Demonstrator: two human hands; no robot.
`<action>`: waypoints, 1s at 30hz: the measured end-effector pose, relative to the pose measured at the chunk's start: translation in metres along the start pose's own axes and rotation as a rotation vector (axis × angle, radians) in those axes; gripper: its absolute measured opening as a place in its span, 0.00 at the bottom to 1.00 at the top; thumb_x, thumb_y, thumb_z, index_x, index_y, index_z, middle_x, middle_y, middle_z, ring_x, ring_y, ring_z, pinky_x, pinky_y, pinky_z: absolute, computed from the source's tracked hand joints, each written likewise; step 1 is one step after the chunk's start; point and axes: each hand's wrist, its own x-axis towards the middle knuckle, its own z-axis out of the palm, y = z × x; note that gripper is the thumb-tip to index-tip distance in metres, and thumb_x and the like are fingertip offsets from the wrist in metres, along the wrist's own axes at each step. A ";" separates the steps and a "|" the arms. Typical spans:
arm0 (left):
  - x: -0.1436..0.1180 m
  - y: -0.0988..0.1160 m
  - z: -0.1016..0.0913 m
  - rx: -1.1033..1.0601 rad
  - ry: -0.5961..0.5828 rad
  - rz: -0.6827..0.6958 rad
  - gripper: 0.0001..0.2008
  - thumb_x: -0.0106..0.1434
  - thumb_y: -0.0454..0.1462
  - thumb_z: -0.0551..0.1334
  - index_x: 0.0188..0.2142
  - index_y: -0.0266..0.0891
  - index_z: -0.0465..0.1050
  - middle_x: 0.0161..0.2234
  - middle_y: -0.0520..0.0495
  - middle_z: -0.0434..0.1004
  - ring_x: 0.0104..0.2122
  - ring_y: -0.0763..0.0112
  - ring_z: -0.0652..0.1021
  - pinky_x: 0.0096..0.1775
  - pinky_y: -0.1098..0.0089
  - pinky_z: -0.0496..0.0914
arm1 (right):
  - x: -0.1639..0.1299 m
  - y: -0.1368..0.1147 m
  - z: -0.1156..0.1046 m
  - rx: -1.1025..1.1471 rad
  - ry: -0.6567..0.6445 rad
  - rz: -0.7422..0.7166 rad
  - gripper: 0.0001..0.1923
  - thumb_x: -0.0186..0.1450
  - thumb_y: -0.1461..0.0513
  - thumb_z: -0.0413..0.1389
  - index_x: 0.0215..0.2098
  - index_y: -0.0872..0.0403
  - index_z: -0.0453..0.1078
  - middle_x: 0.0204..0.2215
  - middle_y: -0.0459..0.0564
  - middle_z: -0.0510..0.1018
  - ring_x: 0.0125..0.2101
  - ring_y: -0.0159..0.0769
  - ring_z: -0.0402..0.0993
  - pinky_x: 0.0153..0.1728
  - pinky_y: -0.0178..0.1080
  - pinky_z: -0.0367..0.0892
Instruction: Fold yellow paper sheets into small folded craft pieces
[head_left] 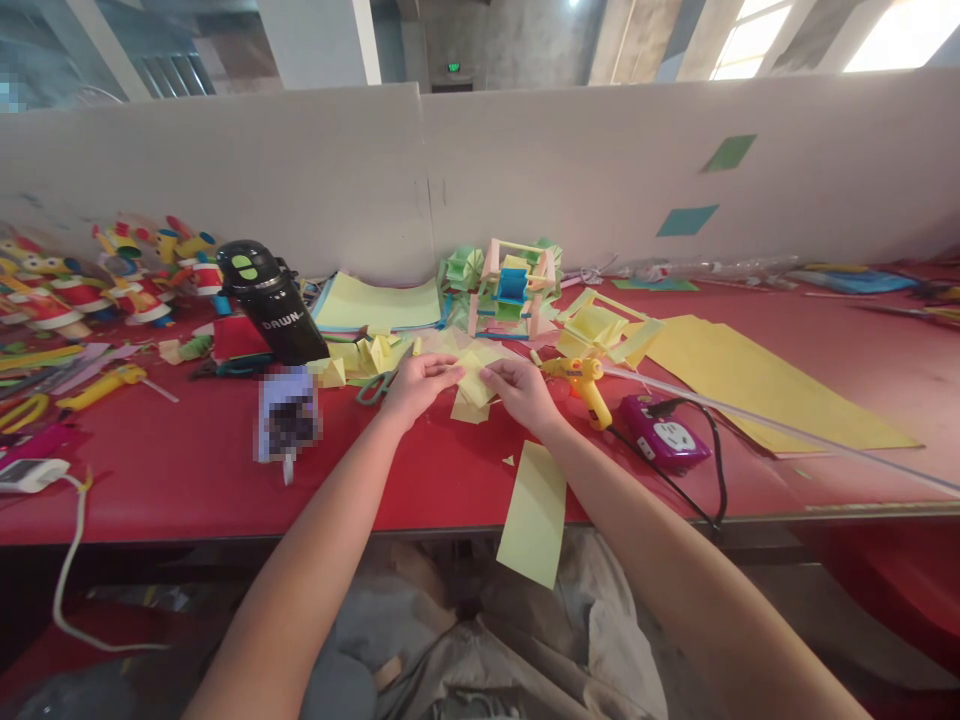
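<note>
Both of my hands meet over the red table [187,470] and pinch a small folded piece of yellow paper [475,385] between them. My left hand [417,385] grips its left edge and my right hand [523,390] grips its right edge. Green-handled scissors [379,386] lie just left of my left hand. A yellow glue gun [586,385] lies to the right of my right hand. A yellow paper strip [535,512] hangs over the table's front edge below my hands.
A black bottle [271,301] stands at the left, with colourful craft figures [112,275] behind it. A paper wheel model [514,287] and stacked sheets [379,305] sit at the back. A purple power strip [664,432] and large yellow sheet [757,385] lie right.
</note>
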 end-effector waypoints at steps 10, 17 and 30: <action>0.006 -0.009 -0.004 0.071 -0.009 0.064 0.20 0.45 0.42 0.76 0.36 0.36 0.78 0.31 0.44 0.83 0.36 0.59 0.82 0.42 0.62 0.74 | 0.000 0.000 0.005 0.099 -0.067 0.052 0.24 0.56 0.41 0.62 0.28 0.53 0.71 0.24 0.48 0.77 0.26 0.38 0.76 0.28 0.41 0.75; 0.000 -0.005 0.002 0.040 -0.131 0.006 0.18 0.47 0.44 0.75 0.35 0.35 0.79 0.32 0.43 0.83 0.33 0.63 0.81 0.40 0.64 0.74 | 0.000 0.002 0.007 0.189 -0.018 0.081 0.25 0.55 0.41 0.63 0.31 0.51 0.67 0.24 0.45 0.75 0.25 0.37 0.76 0.32 0.43 0.78; -0.001 -0.002 0.003 0.085 -0.137 0.010 0.16 0.47 0.46 0.74 0.24 0.37 0.75 0.24 0.50 0.77 0.28 0.65 0.77 0.38 0.61 0.76 | 0.001 0.002 0.002 0.000 -0.002 -0.048 0.24 0.59 0.40 0.59 0.25 0.52 0.66 0.19 0.44 0.71 0.22 0.33 0.69 0.26 0.38 0.67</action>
